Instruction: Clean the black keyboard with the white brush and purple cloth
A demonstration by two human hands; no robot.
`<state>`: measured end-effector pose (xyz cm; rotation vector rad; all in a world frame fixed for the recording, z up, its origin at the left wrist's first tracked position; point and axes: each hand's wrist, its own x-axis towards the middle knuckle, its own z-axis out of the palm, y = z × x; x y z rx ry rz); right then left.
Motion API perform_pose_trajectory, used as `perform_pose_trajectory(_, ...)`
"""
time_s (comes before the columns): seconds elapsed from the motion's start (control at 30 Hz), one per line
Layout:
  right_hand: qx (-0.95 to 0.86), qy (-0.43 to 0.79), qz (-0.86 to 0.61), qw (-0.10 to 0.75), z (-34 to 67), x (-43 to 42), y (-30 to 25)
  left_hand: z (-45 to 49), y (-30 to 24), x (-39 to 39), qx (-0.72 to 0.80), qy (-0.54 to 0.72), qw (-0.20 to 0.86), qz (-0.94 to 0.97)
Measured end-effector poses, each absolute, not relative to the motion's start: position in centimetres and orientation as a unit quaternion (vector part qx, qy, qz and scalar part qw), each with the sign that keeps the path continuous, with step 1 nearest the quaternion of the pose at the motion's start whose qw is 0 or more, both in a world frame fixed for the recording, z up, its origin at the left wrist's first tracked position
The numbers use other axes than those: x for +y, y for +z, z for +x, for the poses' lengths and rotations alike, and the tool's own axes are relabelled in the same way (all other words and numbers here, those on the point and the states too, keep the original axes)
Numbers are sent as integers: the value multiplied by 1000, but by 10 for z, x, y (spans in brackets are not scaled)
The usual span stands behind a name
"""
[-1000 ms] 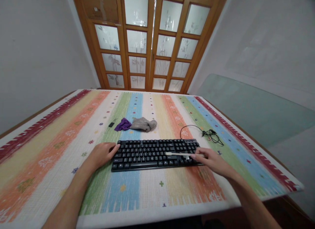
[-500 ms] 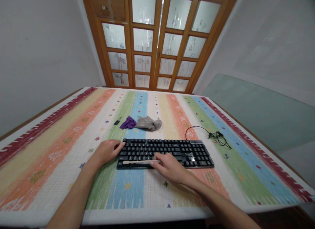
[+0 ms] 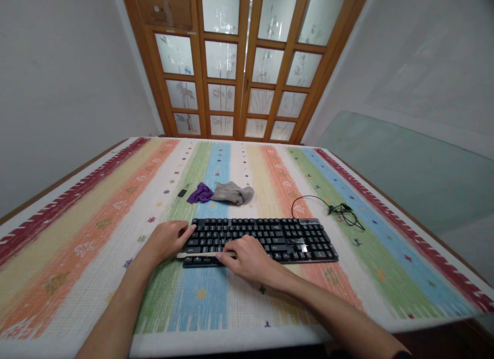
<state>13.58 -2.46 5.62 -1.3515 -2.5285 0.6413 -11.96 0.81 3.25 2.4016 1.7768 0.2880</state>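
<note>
A black keyboard lies across the striped tablecloth in front of me. My left hand rests at its left end, fingers curled against the edge. My right hand is closed on a thin pale brush, whose tip lies along the keyboard's bottom row near the left corner.
Behind the keyboard lie a purple cloth, a grey cloth and a small black item. The keyboard's black cable is coiled at the right. The striped tablecloth covers the table; wooden glass-paned doors stand beyond it.
My right hand has carried the brush from the keyboard's right end across to its left end, along the front rows. My left hand has stayed at the left edge.
</note>
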Motion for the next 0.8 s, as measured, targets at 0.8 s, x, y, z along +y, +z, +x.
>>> perform_pose_trajectory(0.8, -784, 295, -541, 74, 238, -25, 70, -117, 34, 8, 590, 95, 91, 797)
